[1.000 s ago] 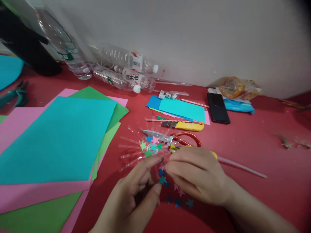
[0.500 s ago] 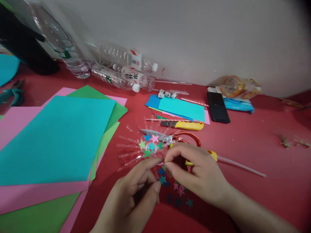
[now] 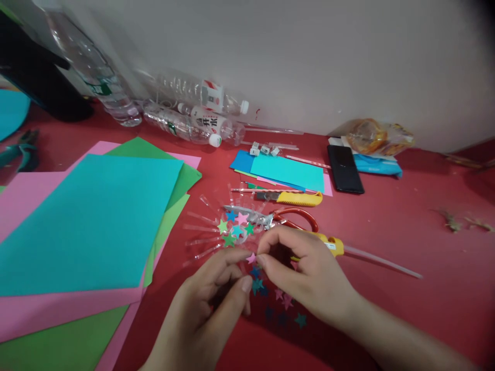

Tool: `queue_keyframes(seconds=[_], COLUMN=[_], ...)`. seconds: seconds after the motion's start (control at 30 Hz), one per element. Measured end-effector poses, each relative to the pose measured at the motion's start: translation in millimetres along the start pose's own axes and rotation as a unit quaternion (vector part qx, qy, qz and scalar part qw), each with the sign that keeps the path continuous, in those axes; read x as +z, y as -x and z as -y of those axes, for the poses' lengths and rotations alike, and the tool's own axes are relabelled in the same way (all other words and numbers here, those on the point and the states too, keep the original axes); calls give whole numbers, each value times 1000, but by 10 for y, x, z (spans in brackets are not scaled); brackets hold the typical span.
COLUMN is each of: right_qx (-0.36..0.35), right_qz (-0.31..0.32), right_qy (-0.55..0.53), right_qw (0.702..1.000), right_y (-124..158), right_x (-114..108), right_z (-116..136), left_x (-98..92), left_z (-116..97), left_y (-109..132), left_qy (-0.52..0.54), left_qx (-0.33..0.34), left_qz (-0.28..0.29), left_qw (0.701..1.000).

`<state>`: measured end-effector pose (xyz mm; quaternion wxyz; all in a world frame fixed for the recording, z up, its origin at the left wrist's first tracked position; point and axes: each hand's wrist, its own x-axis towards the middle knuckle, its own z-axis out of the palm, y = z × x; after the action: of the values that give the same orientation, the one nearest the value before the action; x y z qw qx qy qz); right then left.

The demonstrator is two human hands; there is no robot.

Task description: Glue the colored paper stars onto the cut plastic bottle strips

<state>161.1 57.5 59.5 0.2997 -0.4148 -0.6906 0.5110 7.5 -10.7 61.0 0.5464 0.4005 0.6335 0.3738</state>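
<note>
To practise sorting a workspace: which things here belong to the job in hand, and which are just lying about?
In hand: pink star, at the fingertips of left hand and right hand; star-covered clear plastic piece; loose paper stars.
Lying about: scissors; utility knife; phone; plastic bottles; coloured paper sheets.

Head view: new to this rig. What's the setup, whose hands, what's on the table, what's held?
No machine: one camera on a person's head looks down at their own bare hands. The right hand pinches a small pink star; the left hand touches it with its index fingertip. Beyond them lies a clear plastic piece with cut strips, bearing coloured stars. On the red table: loose stars, red-handled scissors, a yellow knife, coloured paper sheets, plastic bottles, a black phone.
</note>
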Motion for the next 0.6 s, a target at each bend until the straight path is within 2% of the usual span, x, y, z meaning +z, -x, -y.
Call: queue_keyframes(seconds=[0.13,0.27,0.43,0.6], right_qx=[6,12,17,18], right_qz=[3,-1,4,3], right_qy=[0,7,9,18], right_qw=[1000,1000,1000,1000], right_y=[-3,-9,-14,-3], right_x=[14,30,54,68], right_z=[11,44,61,49], left_x=[-4,-18,2,16], left_z=[22,52,32,24], left_y=[-19,-50,-55,-48], left_qy=[8,10,19,25], left_qx=[-1,18,1,2], left_qz=[-5,12,-30,-31], left_qw=[1000,1000,999,999])
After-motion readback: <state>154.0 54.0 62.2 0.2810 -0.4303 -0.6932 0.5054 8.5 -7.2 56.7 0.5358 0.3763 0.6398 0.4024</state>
